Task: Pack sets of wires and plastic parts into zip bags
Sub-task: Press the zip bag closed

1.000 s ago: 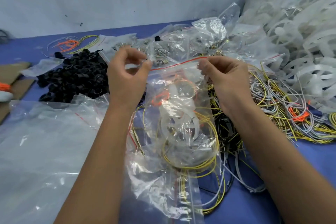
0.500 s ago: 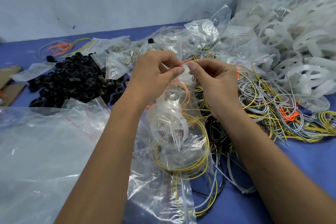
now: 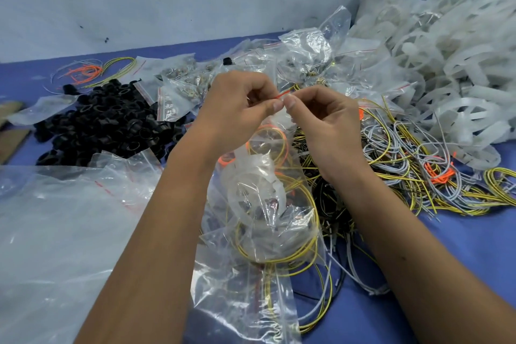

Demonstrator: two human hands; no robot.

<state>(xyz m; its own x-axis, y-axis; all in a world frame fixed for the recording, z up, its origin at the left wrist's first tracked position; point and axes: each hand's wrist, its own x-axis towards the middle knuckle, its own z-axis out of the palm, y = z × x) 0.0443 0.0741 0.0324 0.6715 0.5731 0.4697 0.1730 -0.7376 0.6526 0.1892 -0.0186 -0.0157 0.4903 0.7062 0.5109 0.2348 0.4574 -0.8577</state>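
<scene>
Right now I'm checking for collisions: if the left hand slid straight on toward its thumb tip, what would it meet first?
Almost at once the right hand, thumb tips nearly touching at the zip bag's red seal, which the left hand pinches.

Both forearms are bare to the near edge, no sleeves showing. The left hand [image 3: 237,109] and right hand [image 3: 326,120] wear nothing; fingernails are short and plain.

Small assembly workshop bench: heaped wires [image 3: 413,165], black plastic rings [image 3: 106,123], zip bags [image 3: 173,98].
</scene>
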